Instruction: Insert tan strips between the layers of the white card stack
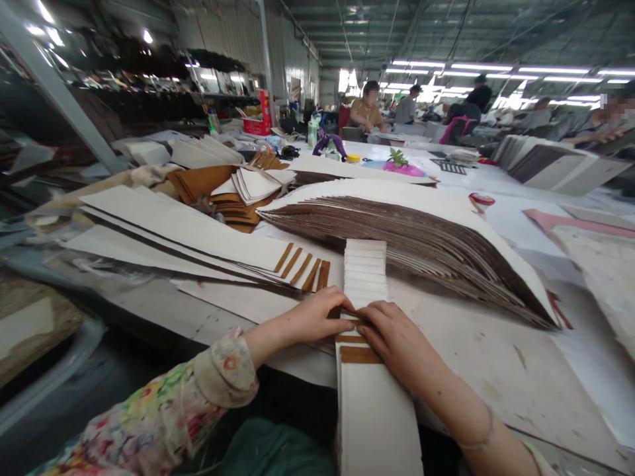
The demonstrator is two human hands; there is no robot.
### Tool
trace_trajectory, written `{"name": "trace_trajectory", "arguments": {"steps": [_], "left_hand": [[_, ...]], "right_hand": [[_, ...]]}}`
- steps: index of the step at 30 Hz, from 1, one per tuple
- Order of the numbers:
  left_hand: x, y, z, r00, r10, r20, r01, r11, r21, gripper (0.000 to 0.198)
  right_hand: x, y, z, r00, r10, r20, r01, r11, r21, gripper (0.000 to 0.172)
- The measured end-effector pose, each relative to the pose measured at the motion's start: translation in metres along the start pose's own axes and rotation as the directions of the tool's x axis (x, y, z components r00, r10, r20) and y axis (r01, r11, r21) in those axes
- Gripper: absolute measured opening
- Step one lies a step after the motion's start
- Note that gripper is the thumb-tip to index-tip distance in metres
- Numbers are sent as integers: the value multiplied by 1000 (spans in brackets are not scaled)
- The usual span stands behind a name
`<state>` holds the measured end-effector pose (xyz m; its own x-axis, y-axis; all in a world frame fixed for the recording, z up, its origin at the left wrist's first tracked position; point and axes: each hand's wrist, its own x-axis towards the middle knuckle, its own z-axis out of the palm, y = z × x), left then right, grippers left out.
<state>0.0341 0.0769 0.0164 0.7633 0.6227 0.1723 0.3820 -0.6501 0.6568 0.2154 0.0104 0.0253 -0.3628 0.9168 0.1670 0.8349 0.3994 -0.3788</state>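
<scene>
A stack of long white strips (377,410) runs toward me over the table's front edge, with brown bands (360,355) across its far part. Beyond the bands, white pieces (365,268) overlap in narrow steps. My left hand (325,314) pinches the edge of a piece from the left, thumb and fingers close together. From the right, my right hand (391,337) rests across the same place, its fingers bent and pressed on the strips. The fingertips of both hands nearly meet, and what lies right beneath them is partly hidden.
To the left lies a fanned pile of white strips (198,231) with brown ends. A tall curved stack of white-topped, brown-edged sheets (397,198) stands behind my hands. Brown pieces (206,182) lie farther back left. Several people, including a person (366,112), sit beyond.
</scene>
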Motion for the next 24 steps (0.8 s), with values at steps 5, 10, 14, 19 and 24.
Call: {"name": "trace_trajectory", "arguments": {"steps": [5, 10, 14, 19, 24], "left_hand": [[-3, 2, -1, 997, 75, 23, -77, 994, 84, 15], [-10, 6, 0, 996, 79, 30, -84, 962, 261, 19], [-15, 6, 1, 995, 95, 12, -94, 958, 270, 22], [-20, 2, 7, 994, 69, -83, -47, 971, 235, 23], [-24, 0, 3, 998, 40, -54, -32, 989, 144, 27]], "right_hand": [[0, -2, -3, 999, -30, 19, 31, 998, -47, 15], [2, -5, -3, 996, -86, -1, 84, 977, -195, 14], [0, -7, -2, 998, -64, -3, 62, 972, -228, 14], [-6, -8, 1, 999, -21, -49, 8, 967, -256, 19], [-4, -9, 1, 998, -20, -60, 0, 947, -321, 21]]}}
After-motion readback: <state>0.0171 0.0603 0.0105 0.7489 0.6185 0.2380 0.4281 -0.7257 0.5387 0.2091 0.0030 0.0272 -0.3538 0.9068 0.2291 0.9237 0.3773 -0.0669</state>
